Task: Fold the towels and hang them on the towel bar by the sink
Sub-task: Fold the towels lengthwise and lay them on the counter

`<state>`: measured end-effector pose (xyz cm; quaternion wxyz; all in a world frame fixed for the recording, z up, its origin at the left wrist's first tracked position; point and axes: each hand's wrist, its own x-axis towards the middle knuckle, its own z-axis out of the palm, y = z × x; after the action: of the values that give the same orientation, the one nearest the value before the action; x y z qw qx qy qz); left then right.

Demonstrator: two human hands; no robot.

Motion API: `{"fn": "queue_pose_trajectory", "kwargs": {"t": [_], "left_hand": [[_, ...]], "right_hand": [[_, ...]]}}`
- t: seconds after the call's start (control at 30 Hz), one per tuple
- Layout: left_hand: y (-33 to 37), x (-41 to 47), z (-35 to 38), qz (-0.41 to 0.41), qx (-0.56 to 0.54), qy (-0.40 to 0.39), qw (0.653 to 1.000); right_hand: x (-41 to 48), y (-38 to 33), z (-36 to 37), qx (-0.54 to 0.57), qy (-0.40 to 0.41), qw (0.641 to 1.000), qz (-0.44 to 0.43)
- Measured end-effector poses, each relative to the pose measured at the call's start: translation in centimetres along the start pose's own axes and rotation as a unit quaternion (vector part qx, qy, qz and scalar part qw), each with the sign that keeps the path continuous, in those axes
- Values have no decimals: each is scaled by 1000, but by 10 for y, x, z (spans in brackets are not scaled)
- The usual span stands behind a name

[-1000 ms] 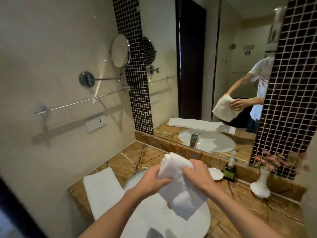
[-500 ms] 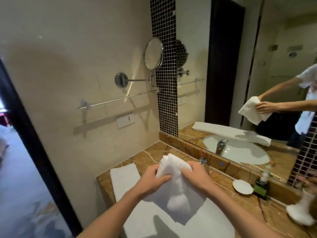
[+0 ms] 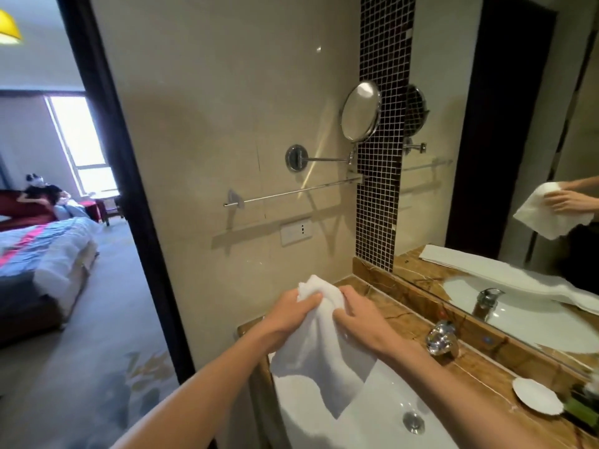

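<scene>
The small white hand towel [image 3: 321, 358] hangs bunched in both hands well below the chrome towel bar [image 3: 291, 192], roughly under its middle, and it does not touch the bar, which is bare. The left hand [image 3: 288, 314] pinches the gathered top of the cloth with the thumb laid across the front and the fingers curled behind. The right hand [image 3: 359, 314] is just beside it, fingers curled into the same gathered top. Both hands are closed on the fabric. Below them the cloth falls in loose, uneven folds to a pointed corner, which hangs over the washbasin [image 3: 382, 400] farther beneath the bar. It looks like soft, light terry that has no stiffness of its own, so it should sag from whatever points hold it and lose its shape when let go. It is not likely to slip or to be damaged, but a bunched hold makes a lumpy fold. A better hold would probably be the two corners of one edge, hands spread apart so the towel hangs flat, then halved and draped with its fold line across the bar. The hems are hidden in the bunch, so I cannot tell which edge is uppermost.
</scene>
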<state>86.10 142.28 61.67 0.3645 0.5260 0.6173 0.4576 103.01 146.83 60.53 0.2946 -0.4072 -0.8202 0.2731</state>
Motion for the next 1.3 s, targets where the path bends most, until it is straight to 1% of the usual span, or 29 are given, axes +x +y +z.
{"fn": "queue_pose_trajectory", "kwargs": {"t": [0.13,0.23,0.3,0.33,0.43,0.53,0.6,0.7,0.83,0.93,1.0,1.07,1.13,1.17,1.23,1.3], "left_hand": [[-1,6,-15,-41,-69,48,996],[-1,12,-24,-62,-119,83,988],[2,16,-30,-73,-165,100,978],[5,18,-33,-80,-192,107,972],[13,22,-40,-106,-239,128,957],[20,28,-49,-106,-243,154,952],[22,31,-55,-106,-242,171,949],[23,32,-63,-127,-249,194,940],[24,34,-74,-162,-282,190,926],[26,33,-74,-168,-307,166,922],[26,33,-72,-165,-299,173,924],[28,30,-71,-166,-294,176,925],[27,28,-70,-158,-299,159,928],[26,27,-70,-150,-291,156,932],[20,26,-70,-137,-251,156,946],[15,22,-71,-128,-210,152,957]], "right_hand": [[6,-16,12,2,0,1000,-21],[6,-26,17,-8,19,999,-45],[4,-33,17,-46,33,996,-71],[2,-37,16,-89,30,992,-89],[0,-44,15,-221,0,962,-157],[9,-43,18,-345,-15,908,-239],[14,-43,23,-401,-17,877,-264],[20,-50,33,-438,18,855,-278],[32,-59,29,-410,84,844,-336],[35,-68,19,-367,122,848,-362],[39,-75,11,-339,130,866,-344],[45,-83,2,-273,121,913,-279],[55,-88,-9,-157,115,962,-191],[61,-91,-16,-100,113,977,-151],[75,-97,-29,-27,80,993,-87],[87,-104,-41,1,41,998,-54]]}}
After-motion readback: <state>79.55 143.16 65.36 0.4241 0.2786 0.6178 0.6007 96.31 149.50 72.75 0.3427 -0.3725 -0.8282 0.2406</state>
